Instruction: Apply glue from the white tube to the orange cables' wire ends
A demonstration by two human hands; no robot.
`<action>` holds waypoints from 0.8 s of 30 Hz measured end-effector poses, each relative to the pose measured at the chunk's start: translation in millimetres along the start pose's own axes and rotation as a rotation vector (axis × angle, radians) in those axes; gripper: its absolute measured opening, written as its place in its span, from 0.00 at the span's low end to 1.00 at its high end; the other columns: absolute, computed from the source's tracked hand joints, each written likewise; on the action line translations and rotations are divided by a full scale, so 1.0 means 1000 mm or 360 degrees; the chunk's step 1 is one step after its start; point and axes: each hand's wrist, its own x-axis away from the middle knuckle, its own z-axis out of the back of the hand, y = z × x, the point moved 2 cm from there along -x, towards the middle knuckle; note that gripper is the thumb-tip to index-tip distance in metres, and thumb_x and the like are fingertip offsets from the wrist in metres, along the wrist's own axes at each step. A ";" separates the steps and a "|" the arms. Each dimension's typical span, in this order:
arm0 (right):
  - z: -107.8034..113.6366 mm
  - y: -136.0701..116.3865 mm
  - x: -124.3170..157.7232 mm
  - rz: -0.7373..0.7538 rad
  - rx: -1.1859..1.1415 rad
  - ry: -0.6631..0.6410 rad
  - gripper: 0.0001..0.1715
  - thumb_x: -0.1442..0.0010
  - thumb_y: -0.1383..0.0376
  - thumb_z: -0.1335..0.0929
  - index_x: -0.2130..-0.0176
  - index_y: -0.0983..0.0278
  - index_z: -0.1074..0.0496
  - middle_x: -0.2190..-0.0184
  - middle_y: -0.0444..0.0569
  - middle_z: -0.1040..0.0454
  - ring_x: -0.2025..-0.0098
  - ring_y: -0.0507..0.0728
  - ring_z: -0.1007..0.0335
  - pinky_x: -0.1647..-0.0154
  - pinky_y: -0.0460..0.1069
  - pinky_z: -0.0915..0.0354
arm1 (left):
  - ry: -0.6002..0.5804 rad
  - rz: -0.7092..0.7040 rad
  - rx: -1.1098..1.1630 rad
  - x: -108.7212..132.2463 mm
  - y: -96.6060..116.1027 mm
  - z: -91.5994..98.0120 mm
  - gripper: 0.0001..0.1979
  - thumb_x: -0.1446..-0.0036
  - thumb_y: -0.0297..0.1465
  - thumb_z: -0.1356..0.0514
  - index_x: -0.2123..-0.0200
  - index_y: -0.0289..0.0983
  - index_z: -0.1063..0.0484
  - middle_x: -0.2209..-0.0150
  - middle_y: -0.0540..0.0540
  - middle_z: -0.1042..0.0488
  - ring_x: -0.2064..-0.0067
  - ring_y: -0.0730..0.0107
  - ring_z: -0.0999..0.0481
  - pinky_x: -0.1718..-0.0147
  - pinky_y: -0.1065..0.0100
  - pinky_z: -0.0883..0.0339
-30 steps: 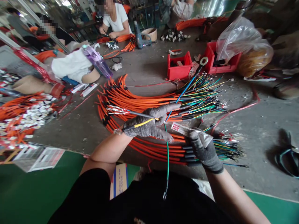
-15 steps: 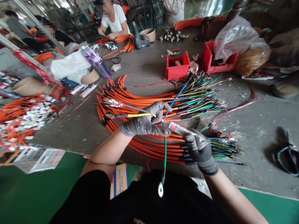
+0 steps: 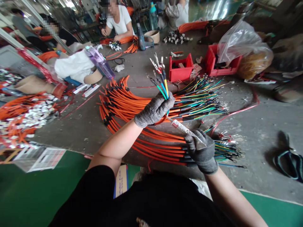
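Note:
My left hand [image 3: 158, 107], in a grey glove, is closed around a bunch of cable wires [image 3: 165, 85]. Green, blue and yellow wires stick up from the fist, their tips fitted with metal terminals. In my right hand [image 3: 201, 149], also gloved, is a small white squeeze tube [image 3: 181, 126] with red print. Its narrow nozzle points up and left, close below the wires at my left fist. Whether it touches them I cannot tell. Beneath both hands lie many orange cables [image 3: 142, 108] in curved bundles, their stripped wire ends [image 3: 213, 104] to the right.
Two red bins [image 3: 181, 67] stand behind the cables, one by a clear plastic bag [image 3: 243, 41]. Scissors [image 3: 288, 160] lie at the right. A purple bottle [image 3: 101, 63], a heat gun [image 3: 141, 37] and more orange cables [image 3: 14, 110] are farther left. A co-worker [image 3: 120, 22] sits opposite.
My left hand has turned and gathered the spread wires into one upright bunch; the green wire no longer hangs down. My right hand keeps the tube in nearly the same place.

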 end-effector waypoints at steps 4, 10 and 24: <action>-0.007 0.003 0.000 -0.0020 0.0063 -0.0039 0.20 0.23 0.59 0.41 0.63 0.60 0.26 0.69 0.50 0.21 0.68 0.57 0.27 0.68 0.51 0.37 | -0.0093 0.0123 0.0211 0.001 -0.010 -0.002 0.11 0.31 0.38 0.42 0.59 0.38 0.25 0.60 0.46 0.22 0.54 0.64 0.19 0.46 0.57 0.23; -0.008 0.001 0.002 0.0015 0.0007 -0.0043 0.19 0.24 0.61 0.39 0.64 0.61 0.26 0.69 0.50 0.21 0.68 0.58 0.30 0.68 0.51 0.39 | 0.0031 0.0295 0.0293 0.002 0.007 -0.003 0.18 0.36 0.47 0.36 0.64 0.38 0.29 0.70 0.50 0.25 0.62 0.71 0.20 0.59 0.71 0.24; -0.014 0.022 0.015 -0.0904 -0.0911 -0.0186 0.29 0.25 0.49 0.40 0.75 0.58 0.36 0.80 0.44 0.36 0.77 0.55 0.40 0.75 0.52 0.36 | -0.0038 -0.0115 0.0257 0.053 0.020 0.011 0.23 0.33 0.50 0.39 0.66 0.35 0.22 0.74 0.49 0.26 0.76 0.75 0.27 0.75 0.72 0.32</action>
